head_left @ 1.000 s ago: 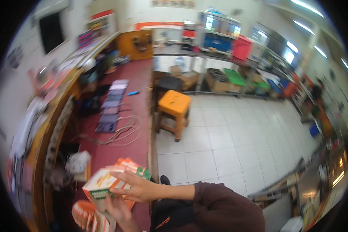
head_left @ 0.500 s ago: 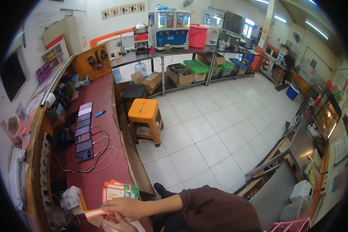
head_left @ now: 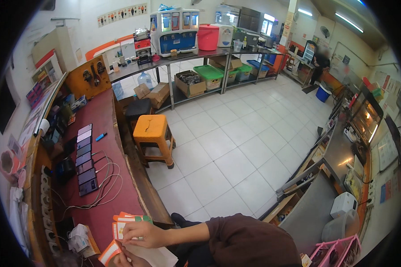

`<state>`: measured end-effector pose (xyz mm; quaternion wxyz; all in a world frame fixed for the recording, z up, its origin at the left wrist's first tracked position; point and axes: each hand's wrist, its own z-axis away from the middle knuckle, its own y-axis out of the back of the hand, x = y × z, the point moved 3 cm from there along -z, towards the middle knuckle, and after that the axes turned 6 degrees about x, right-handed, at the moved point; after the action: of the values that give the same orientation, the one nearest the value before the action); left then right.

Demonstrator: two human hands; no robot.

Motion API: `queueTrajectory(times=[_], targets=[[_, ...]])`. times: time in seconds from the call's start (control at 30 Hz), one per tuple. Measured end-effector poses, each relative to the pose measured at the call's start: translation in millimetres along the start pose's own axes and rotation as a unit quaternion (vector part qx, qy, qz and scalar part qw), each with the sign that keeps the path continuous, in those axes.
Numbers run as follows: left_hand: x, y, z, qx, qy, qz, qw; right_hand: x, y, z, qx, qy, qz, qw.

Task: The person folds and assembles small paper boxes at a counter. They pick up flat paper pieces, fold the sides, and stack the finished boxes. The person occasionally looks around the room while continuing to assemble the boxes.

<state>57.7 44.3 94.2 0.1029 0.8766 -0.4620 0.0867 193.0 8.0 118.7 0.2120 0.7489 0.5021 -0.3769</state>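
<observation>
At the lower left, an orange and white printed piece of folded paper or thin card (head_left: 108,253) is between my hands. My right hand (head_left: 143,234) pinches its upper edge, with the fingers bent and pressed together. Below it, partly cut off by the picture's lower edge, my left hand (head_left: 128,259) grips the same piece. Similar orange, white and green printed pieces (head_left: 130,217) lie in a loose pile on the red counter (head_left: 128,196), just beyond my right hand. A plain pale sheet (head_left: 160,255) is under my right forearm.
Several phones (head_left: 84,153) lie in a row on the counter, with white cables (head_left: 113,178) and a blue marker-like stick (head_left: 101,136) beside them. Crumpled white plastic (head_left: 79,238) is left of my hands. An orange stool (head_left: 152,133) stands by the counter. A person (head_left: 320,66) stands far right.
The view has shifted, so the room appears further left. The printed piece has tilted more upright, and my left hand has moved lower. My right hand still pinches it.
</observation>
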Motion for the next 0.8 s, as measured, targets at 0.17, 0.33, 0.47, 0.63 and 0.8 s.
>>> queueTrajectory(times=[0.17, 0.33, 0.47, 0.63, 0.8], targets=[[-2, 13, 21, -0.031, 0.09, 0.033, 0.995, -16, -4, 7, 0.032, 0.002, -0.026, 0.999], [-3, 27, 17, -0.15, 0.152, -0.073, 0.974, -25, -8, 17, 0.04, 0.048, 0.028, 0.998], [-19, 16, 7, -0.051, 0.161, 0.251, 0.953, -38, -16, 21, 0.008, 0.124, 0.098, 0.987], [-35, 15, 25, -0.09, 0.226, 0.201, 0.949, -60, -10, 28, -0.037, 0.147, 0.15, 0.977], [-27, 18, 36, -0.11, 0.373, 0.212, 0.897, -60, -23, 29, 0.044, 0.236, 0.277, 0.93]])
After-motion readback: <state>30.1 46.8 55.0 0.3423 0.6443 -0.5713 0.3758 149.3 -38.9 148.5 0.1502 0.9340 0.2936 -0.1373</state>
